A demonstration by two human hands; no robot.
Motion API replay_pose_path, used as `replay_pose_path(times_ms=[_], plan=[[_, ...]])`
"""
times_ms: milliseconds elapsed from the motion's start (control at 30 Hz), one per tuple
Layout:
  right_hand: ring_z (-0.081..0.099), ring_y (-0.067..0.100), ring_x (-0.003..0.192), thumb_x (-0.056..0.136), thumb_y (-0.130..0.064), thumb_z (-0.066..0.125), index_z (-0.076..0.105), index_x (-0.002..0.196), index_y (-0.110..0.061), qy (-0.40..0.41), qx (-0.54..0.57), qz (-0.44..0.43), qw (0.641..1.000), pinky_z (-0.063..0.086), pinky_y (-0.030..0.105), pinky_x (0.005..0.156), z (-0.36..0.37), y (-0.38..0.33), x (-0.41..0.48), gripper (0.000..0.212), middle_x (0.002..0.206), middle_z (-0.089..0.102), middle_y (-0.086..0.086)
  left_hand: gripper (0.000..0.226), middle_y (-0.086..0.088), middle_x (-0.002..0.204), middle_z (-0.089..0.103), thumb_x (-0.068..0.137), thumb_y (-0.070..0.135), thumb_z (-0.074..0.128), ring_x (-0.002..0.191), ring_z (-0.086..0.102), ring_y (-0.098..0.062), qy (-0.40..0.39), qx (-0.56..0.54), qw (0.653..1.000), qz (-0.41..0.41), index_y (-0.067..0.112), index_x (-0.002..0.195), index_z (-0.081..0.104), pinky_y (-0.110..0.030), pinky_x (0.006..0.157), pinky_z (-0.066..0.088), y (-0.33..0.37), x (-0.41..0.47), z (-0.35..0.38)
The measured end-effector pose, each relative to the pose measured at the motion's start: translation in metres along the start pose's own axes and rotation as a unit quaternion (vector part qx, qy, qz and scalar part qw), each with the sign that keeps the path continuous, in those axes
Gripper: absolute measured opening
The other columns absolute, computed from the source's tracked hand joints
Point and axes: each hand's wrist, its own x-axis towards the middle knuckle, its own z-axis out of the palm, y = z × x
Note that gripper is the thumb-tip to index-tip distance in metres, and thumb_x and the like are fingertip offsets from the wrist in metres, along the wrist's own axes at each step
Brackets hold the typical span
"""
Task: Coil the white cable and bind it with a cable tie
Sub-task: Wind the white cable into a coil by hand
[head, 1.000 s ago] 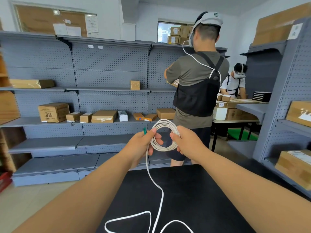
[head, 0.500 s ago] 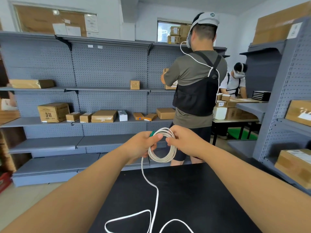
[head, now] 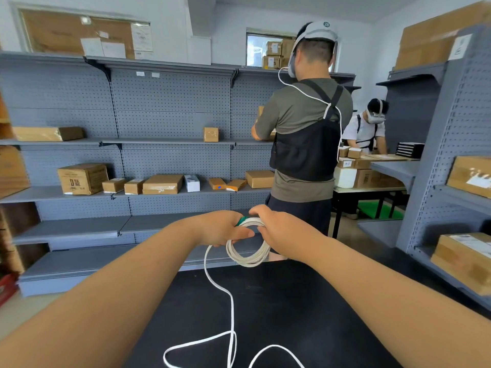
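Observation:
A white cable [head: 247,257] is wound into a small coil held in the air above the far edge of a black table [head: 279,314]. My left hand [head: 225,229] grips the coil's top left, with a green cable tie [head: 241,221] poking out between its fingers. My right hand [head: 279,229] holds the coil's top right. The loose end of the cable [head: 228,296] hangs from my left hand and trails in loops over the table toward the near edge.
Grey pegboard shelves [head: 159,192] with several cardboard boxes [head: 82,178] run along the back. A person [head: 305,134] stands with their back to me just beyond the table. Another person [head: 368,128] works at a far table. A shelf unit [head: 451,155] stands at right.
The coil has dropped lower and tipped downward, now hanging below my hands. Both hands have closed together over its top. More cable has been drawn in.

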Motion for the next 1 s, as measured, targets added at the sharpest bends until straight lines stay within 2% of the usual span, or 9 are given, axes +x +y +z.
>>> replay_pose_path(times_ms=[67,200,333,500,567,700,767,900,1000], plan=[[0.042,0.007,0.052,0.096,-0.018,0.043,0.029,0.136,-0.017,0.040,-0.041,-0.025,0.998,0.030,0.018,0.043,0.004,0.005,-0.001,0.042,0.070,0.045,-0.006,0.030,-0.001,0.058,0.047,0.092,0.037,0.049,0.055,0.044,-0.018,0.000,0.014,1.000,0.000,0.018,0.070,0.043,-0.029,0.058,0.038,0.000,0.001,0.000],[0.057,0.018,0.063,0.093,-0.013,0.050,0.022,0.139,-0.021,0.069,-0.092,-0.070,0.991,0.037,0.024,0.048,0.011,0.010,-0.002,0.054,0.085,0.058,0.006,0.030,0.000,0.058,0.047,0.092,0.036,0.050,0.054,0.045,-0.019,-0.003,0.003,1.000,0.005,0.018,0.068,0.046,-0.030,0.061,0.040,0.000,0.001,0.000],[0.058,0.021,0.070,0.084,-0.005,0.061,0.028,0.139,-0.023,0.071,-0.099,-0.074,0.990,0.033,0.019,0.051,0.011,0.010,-0.006,0.066,0.093,0.057,0.009,0.031,0.000,0.056,0.047,0.090,0.034,0.053,0.054,0.044,-0.018,0.007,-0.039,0.999,0.009,0.017,0.065,0.050,-0.030,0.060,0.039,0.002,0.004,0.002],[0.060,0.025,0.090,0.095,-0.013,0.045,0.039,0.133,-0.023,0.113,0.028,-0.032,0.993,0.049,0.034,0.075,0.006,0.008,-0.008,0.039,0.107,0.061,0.011,0.025,0.012,0.050,0.055,0.087,0.033,0.059,0.048,0.045,-0.005,0.063,-0.138,0.988,0.010,0.021,0.065,0.055,-0.021,0.055,0.037,0.000,0.005,0.004],[0.060,0.025,0.093,0.097,-0.015,0.041,0.043,0.129,-0.023,0.143,0.102,0.009,0.984,0.050,0.040,0.080,0.003,0.007,-0.010,0.034,0.108,0.063,0.010,0.024,0.008,0.055,0.052,0.087,0.031,0.060,0.054,0.045,-0.008,0.082,-0.188,0.979,0.013,0.019,0.066,0.058,-0.023,0.060,0.038,-0.001,0.006,0.007],[0.059,0.016,0.071,0.097,-0.016,0.039,0.046,0.124,-0.028,0.193,0.208,0.080,0.956,0.053,0.035,0.067,0.000,0.007,-0.012,0.030,0.083,0.060,-0.002,0.021,0.004,0.063,0.057,0.085,0.032,0.061,0.060,0.049,-0.012,0.127,-0.294,0.947,-0.005,0.020,0.068,0.062,-0.025,0.063,0.043,-0.006,0.006,0.017],[0.056,0.010,0.058,0.096,-0.015,0.038,0.047,0.119,-0.030,0.206,0.258,0.107,0.938,0.051,0.024,0.053,0.000,0.007,-0.010,0.029,0.072,0.055,-0.006,0.022,0.006,0.062,0.061,0.084,0.037,0.060,0.058,0.051,-0.011,0.136,-0.344,0.929,-0.011,0.022,0.068,0.063,-0.021,0.057,0.045,-0.006,0.006,0.022],[0.055,0.008,0.050,0.096,-0.013,0.039,0.048,0.111,-0.032,0.222,0.330,0.136,0.907,0.042,0.011,0.040,0.002,0.004,-0.008,0.026,0.073,0.057,-0.004,0.029,0.004,0.064,0.067,0.090,0.039,0.054,0.049,0.045,-0.011,0.192,-0.425,0.885,-0.001,0.017,0.072,0.059,-0.023,0.049,0.038,-0.001,0.010,0.029],[0.056,0.009,0.052,0.095,-0.014,0.040,0.045,0.115,-0.030,0.207,0.330,0.142,0.910,0.046,0.015,0.043,0.003,0.002,-0.005,0.026,0.075,0.057,-0.004,0.031,0.005,0.059,0.064,0.095,0.036,0.043,0.047,0.046,-0.008,0.270,-0.336,0.902,-0.009,0.018,0.072,0.053,-0.023,0.048,0.035,0.006,0.011,0.031]])
